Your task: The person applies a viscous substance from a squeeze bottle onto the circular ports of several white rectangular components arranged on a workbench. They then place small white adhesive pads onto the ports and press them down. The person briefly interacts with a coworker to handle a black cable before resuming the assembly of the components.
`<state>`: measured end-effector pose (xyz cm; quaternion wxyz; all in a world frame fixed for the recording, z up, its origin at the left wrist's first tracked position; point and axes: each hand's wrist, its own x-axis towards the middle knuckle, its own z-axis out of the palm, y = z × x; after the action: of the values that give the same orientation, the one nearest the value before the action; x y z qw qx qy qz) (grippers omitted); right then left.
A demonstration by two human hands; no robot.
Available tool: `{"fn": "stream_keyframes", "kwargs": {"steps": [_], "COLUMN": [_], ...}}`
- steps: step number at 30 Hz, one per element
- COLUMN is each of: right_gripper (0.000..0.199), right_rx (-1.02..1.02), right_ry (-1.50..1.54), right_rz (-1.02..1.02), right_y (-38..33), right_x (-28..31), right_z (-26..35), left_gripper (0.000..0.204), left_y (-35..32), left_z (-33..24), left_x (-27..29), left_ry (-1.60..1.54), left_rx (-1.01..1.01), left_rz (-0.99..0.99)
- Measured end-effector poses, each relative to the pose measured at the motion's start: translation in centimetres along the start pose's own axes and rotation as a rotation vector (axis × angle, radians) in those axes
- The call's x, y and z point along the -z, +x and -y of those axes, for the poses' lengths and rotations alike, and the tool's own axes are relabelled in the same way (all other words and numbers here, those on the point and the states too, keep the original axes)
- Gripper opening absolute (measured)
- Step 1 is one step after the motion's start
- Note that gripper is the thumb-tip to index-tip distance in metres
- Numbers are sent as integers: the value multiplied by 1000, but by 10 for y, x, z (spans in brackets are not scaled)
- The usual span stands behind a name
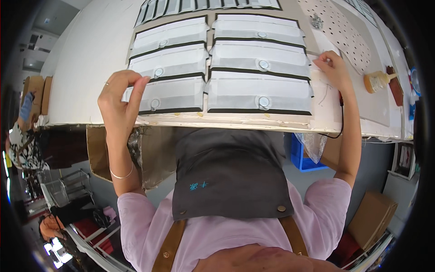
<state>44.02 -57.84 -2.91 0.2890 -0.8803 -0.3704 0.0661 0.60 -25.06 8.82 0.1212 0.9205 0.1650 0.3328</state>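
A: Near edge first. Hands?

B: Left hand [120,97] pinches the left edge of the nearest grey panel [174,94], thumb and forefinger closed on it. The panel lies flat at the front of the white table [86,59]. Right hand [334,67] is further out with its fingertips down just beside the right column. Can't tell if it grips anything.

A: Step, by your read?

B: Squaring that front-left panel in its row. Any next move wants its edge kept parallel with its neighbour and the round disc [155,103] in line with the discs above.

A: Counts, working outward?

B: Six panels in full view, in two columns of three, one disc each. A further row at the far rim is cut off, so uncounted. To the right: one glue bottle [377,81], one brown block [395,87], one perforated board [340,29].
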Motion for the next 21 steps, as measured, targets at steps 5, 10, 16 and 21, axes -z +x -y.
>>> {"fn": "stream_keyframes", "kwargs": {"steps": [5, 10, 16, 21], "right_gripper": [30, 27, 14, 14], "right_rx": [23, -123, -102, -134], "right_ry": [-35, 7, 323, 372], "right_rz": [-250, -72, -156, -171], "right_y": [-19, -19, -22, -31], "right_x": [1, 9, 25, 30], "right_z": [39, 10, 3, -8], "left_gripper": [16, 16, 13, 6], "left_y": [-7, -14, -19, -21], "left_z": [20, 37, 36, -32], "left_x": [11, 13, 4, -58], "left_ry": [-15, -76, -191, -487], "left_rx": [149, 215, 243, -34], "left_rz": [-116, -135, -105, 329]}}
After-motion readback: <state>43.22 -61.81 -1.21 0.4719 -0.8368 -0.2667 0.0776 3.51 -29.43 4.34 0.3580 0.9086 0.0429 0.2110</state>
